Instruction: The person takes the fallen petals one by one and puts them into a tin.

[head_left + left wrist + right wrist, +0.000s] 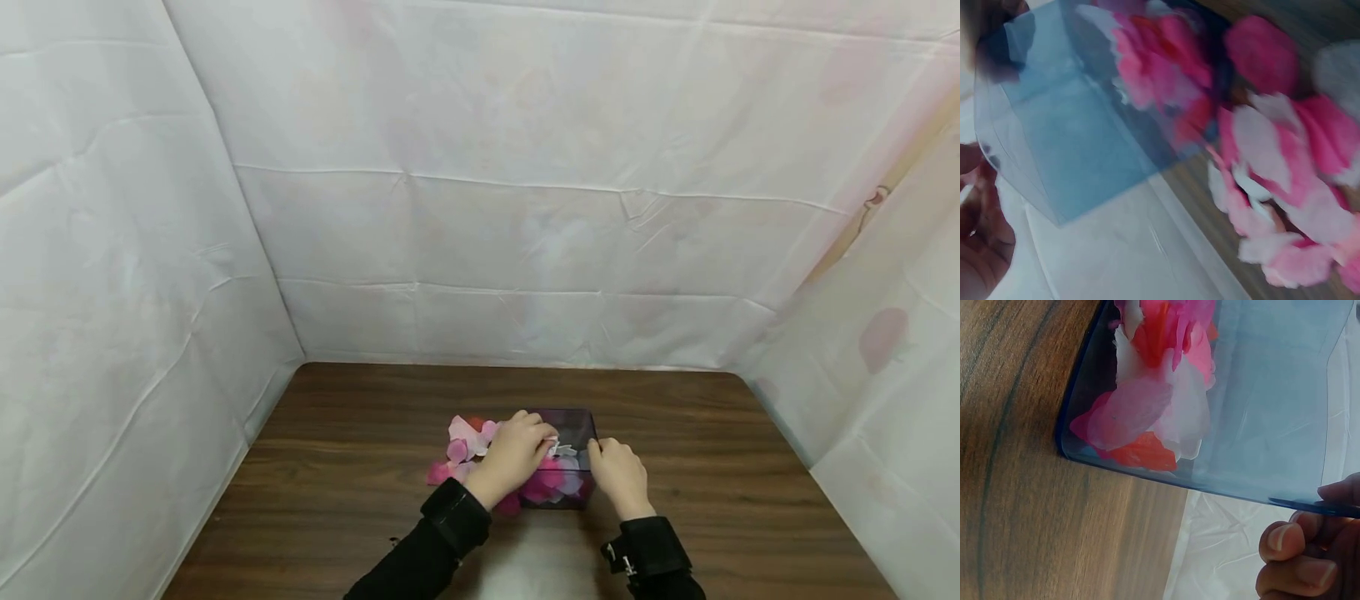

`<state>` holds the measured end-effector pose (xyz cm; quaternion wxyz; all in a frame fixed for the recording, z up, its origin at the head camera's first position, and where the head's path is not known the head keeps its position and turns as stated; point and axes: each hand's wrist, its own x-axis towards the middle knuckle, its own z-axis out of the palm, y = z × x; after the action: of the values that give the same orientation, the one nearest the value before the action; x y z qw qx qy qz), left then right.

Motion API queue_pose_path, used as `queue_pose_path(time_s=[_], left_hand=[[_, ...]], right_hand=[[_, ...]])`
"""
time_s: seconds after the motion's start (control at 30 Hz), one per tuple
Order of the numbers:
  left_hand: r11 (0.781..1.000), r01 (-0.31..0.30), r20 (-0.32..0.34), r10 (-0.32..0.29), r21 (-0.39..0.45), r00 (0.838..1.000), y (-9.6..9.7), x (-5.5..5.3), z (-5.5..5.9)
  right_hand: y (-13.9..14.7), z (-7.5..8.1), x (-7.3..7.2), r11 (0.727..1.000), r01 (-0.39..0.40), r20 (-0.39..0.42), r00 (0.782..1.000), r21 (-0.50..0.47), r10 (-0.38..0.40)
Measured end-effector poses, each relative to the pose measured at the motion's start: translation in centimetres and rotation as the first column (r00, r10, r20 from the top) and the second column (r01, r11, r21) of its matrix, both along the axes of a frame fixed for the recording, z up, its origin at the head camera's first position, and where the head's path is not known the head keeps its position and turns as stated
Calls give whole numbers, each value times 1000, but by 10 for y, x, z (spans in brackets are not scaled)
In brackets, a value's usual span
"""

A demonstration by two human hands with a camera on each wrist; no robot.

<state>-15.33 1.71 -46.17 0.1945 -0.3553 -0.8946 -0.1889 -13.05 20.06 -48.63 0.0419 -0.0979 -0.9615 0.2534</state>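
A clear, dark-tinted plastic box (573,423) stands on the table with pink, red, purple and white fabric petals (1141,406) heaped in its bottom. My right hand (621,477) pinches the box's right rim, thumb inside and bent fingers outside. Over the left side of the box is my left hand (513,454), fingers bent down toward the opening. White petals show right at its fingertips; I cannot tell whether it holds any. In the left wrist view this left hand (985,237) is at the rim, partly cut off. More loose petals (1291,162) lie beside the box.
The box and petals sit on a brown wood-grain table (360,400). White cloth walls (480,233) enclose it at the back and both sides. A pale bright patch (532,554) shows on the tabletop between the forearms. Black bands wrap both wrists.
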Motion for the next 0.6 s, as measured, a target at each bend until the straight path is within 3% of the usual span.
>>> queue_pose_path(time_s=[0.13,0.27,0.47,0.6], left_hand=[[992,-47,-40,42,-113,998,7,0,-2],[986,-73,-45,67,-150,997,6,3,-8],[1000,-29,-25,29,-5,999,-2,3,-4],[993,-71,19,69,96,997,-16,0,-3]], right_hand=[[-4,-1,0,1000,-13,-3,1000,-12,13],[-6,-3,0,1000,-13,-10,1000,-10,13],[0,-1,0,1000,-5,-8,1000,-11,5],[1,0,0,1000,-5,-7,1000,-8,5]])
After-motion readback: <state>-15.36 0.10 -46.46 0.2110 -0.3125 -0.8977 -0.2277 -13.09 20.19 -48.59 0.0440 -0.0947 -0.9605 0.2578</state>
